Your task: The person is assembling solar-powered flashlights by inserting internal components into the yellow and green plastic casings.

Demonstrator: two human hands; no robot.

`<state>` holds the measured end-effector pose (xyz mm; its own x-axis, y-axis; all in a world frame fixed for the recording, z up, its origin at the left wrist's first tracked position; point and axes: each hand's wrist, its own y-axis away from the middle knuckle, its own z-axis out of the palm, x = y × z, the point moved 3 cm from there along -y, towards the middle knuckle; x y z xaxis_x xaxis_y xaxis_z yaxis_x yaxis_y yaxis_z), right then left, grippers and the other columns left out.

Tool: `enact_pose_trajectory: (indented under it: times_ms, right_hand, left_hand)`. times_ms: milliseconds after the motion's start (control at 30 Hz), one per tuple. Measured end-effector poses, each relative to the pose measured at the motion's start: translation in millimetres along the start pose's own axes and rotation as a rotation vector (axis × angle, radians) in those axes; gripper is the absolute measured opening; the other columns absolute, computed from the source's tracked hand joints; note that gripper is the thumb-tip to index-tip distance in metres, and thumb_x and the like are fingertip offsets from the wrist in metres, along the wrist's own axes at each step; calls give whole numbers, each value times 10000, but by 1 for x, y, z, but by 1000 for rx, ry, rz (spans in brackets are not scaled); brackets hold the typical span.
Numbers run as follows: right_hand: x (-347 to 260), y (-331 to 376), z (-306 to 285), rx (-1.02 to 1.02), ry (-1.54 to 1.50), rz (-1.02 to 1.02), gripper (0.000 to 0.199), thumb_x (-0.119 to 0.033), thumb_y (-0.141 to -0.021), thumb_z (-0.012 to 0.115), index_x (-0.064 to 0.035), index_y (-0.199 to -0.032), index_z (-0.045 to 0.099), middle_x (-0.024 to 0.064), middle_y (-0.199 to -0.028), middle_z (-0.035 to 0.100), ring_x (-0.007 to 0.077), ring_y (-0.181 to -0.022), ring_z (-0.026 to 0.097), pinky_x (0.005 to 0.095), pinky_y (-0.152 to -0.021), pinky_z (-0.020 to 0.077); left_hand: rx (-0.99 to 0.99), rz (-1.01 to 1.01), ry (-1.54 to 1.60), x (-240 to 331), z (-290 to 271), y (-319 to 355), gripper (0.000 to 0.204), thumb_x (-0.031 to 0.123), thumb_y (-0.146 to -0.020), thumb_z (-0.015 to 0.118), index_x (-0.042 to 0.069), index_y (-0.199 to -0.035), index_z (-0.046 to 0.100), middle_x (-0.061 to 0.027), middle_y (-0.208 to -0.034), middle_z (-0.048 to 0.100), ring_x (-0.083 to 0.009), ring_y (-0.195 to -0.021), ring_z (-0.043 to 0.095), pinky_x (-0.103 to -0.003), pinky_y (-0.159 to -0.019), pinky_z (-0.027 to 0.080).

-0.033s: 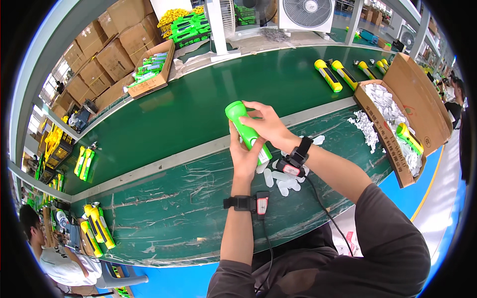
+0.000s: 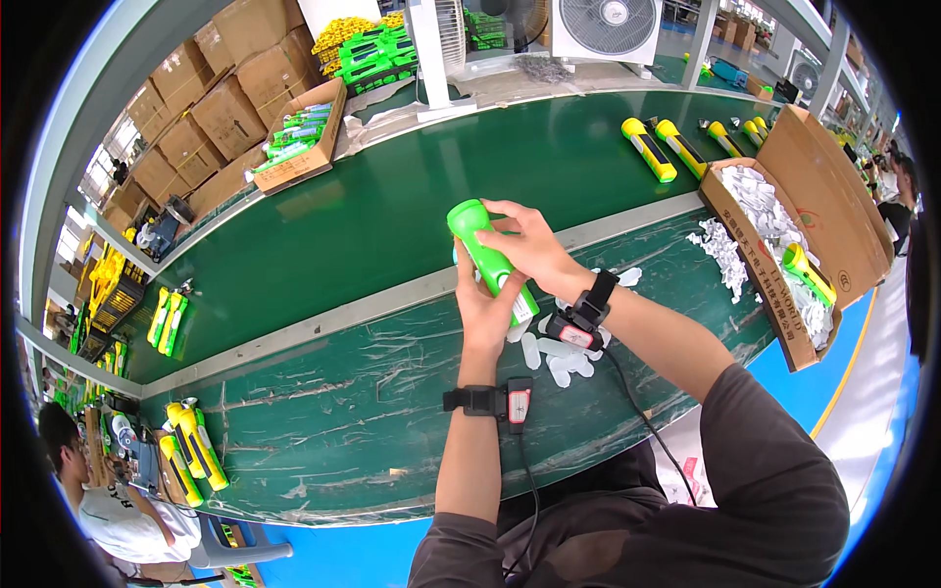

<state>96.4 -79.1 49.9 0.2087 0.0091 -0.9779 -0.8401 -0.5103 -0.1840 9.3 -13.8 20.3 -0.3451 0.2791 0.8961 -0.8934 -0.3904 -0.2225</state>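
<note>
A bright green flashlight [image 2: 469, 220] is held at a slant in both hands above the belt's near edge, its wide head pointing up and to the left. My left hand [image 2: 481, 312] wraps round the lower body from below. My right hand [image 2: 537, 253] grips it from the right, thumb across the body and fingers behind the head. Under the flashlight's bottom end, flat, whitish translucent pieces [image 2: 560, 365] lie scattered on the scratched green worktop [image 2: 333, 421]. Part of the flashlight's body is hidden behind my fingers.
Yellow flashlights [image 2: 647, 150] lie on the green belt [image 2: 412, 186] at far right, others [image 2: 193, 446] at near left. An open carton [image 2: 755, 265] of small white pieces stands at right. A cable [image 2: 635, 412] trails from my right wrist strap. Another person [image 2: 132, 519] sits at lower left.
The flashlight and both hands have shifted very slightly to the right. Both hands keep their hold.
</note>
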Motion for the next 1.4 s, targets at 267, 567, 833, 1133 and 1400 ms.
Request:
enact_pose_trajectory:
  times_ms: [267, 567, 833, 1133, 1400]
  right_hand:
    - [3, -2, 6, -32, 91, 1, 521, -109, -834, 658, -2, -1304, 461, 181, -1073, 587, 191, -934, 588, 306, -758, 521]
    - [6, -2, -3, -73, -80, 72, 535, -77, -842, 642, 32, -1321, 431, 183, -1068, 602, 182, -899, 612, 308, -701, 522]
    - [-20, 26, -9, -142, -251, 317, 522, -241, -952, 528, -44, -1395, 333, 141, -1130, 578, 176, -958, 597, 326, -780, 513]
    - [-23, 63, -20, -480, -307, 430, 721, -60, -889, 581, -83, -1472, 158, 119, -1100, 579, 157, -959, 591, 316, -841, 504]
    - [-16, 47, -66, -377, -243, 436, 689, -145, -802, 699, 82, -1326, 315, 187, -1110, 570, 245, -946, 634, 363, -780, 557]
  left_hand:
    - [25, 52, -137, -5, -4, 0, 857, -41, -786, 653, 53, -1468, 142, -98, -1168, 532, -178, -1008, 580, -303, -813, 524]
    - [-6, 32, -145, -5, -3, -2, 865, -41, -786, 661, 50, -1469, 138, -105, -1178, 529, -179, -1004, 582, -301, -809, 527]
    - [-15, 37, 172, 2, -2, -2, 717, 24, -841, 603, 42, -1445, 218, -89, -1221, 510, -176, -1087, 536, -317, -899, 467]
    - [121, -169, 317, -16, -12, -8, 495, 427, -984, 337, 54, -1280, 473, -44, -1092, 584, -149, -964, 536, -314, -837, 453]
    - [49, -139, 227, -22, -10, -11, 666, 505, -971, 301, -16, -1385, 308, -149, -1274, 479, -244, -1156, 465, -385, -995, 362]
